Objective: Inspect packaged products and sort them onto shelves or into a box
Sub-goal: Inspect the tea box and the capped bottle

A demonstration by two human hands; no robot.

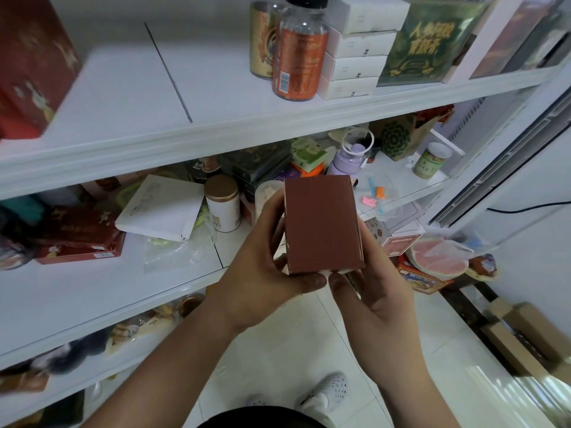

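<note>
A small plain brown box (321,223) is held up in front of the white shelving unit (129,140), its blank face toward me. My left hand (262,264) grips its left side and bottom corner, thumb along the lower edge. My right hand (374,285) holds the right side and bottom edge, thumb at the lower right corner. The box's other faces are hidden.
The upper shelf carries a red box (31,63), an orange-labelled bottle (299,50), stacked white boxes (355,54) and a green package (432,41). The middle shelf is crowded with a white tin (223,203), a purple bottle (347,159) and boxes. Cardboard (525,338) lies on the tiled floor at right.
</note>
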